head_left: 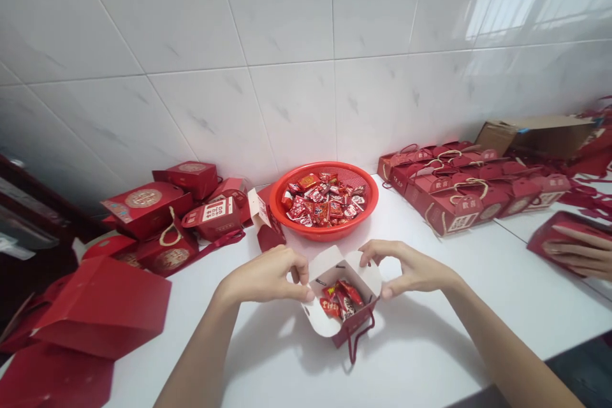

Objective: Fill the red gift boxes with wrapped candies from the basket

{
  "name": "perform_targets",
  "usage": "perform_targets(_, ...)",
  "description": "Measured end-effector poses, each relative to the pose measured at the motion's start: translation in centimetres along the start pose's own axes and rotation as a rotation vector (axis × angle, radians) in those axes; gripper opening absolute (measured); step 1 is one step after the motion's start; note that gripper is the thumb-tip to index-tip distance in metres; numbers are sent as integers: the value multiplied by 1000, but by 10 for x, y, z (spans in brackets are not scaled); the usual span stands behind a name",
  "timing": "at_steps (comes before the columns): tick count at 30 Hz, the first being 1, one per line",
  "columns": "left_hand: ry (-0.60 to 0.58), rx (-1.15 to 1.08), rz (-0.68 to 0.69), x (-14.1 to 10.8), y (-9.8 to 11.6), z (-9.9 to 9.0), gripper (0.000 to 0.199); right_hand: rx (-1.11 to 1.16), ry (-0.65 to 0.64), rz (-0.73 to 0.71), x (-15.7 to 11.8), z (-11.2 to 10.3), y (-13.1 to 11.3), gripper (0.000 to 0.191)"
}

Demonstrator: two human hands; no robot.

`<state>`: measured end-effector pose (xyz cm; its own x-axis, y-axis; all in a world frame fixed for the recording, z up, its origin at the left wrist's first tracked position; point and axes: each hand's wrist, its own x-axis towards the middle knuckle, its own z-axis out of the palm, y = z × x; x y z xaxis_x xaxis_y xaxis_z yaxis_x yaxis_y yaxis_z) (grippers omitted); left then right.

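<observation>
A small red gift box (pixel 354 326) with white inner flaps stands on the table in front of me, its top open. Several red-wrapped candies (pixel 342 299) lie inside it. My left hand (pixel 272 274) has its thumb and fingers on the left flap. On the opposite side, my right hand (pixel 406 268) grips the right flap between fingers and thumb. A dark red cord handle (pixel 352 345) hangs off the box's near side.
A red plastic basket (pixel 325 234) of wrapped candies stands by the tiled wall. Red boxes (pixel 143 201) pile up on the left; rows of closed, corded boxes (pixel 449 210) stand right, before a cardboard carton (pixel 549 134). Another person's hand (pixel 583 248) rests on a red box (pixel 540 239).
</observation>
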<state>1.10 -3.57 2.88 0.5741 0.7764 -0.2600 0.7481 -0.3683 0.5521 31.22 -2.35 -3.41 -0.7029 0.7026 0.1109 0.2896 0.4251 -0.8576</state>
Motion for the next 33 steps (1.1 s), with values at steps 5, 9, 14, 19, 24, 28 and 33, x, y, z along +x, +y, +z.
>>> perform_targets(5,6,55,-33,3,-2,0,31,-4,66,51,3,14,11,57)
perform_targets(9,11,-9,56,9,-4,4,32,-8,210,28,13,22,16,46)
perform_targets(14,-65,-119,164,18,5,18,28,82,304,-40,21,31,26,53)
perform_targets(19,-67,-113,122,26,14,30,26,295,401,-60,24,45,34,46)
perform_targets(24,-109,-119,177,26,13,30,48,406,462,1,23,50,35,27)
perform_targets(28,-174,-113,235,25,10,29,57,427,477,31,25,54,41,30)
perform_targets(33,-131,-91,246,31,9,33,60,472,510,28,28,60,44,32)
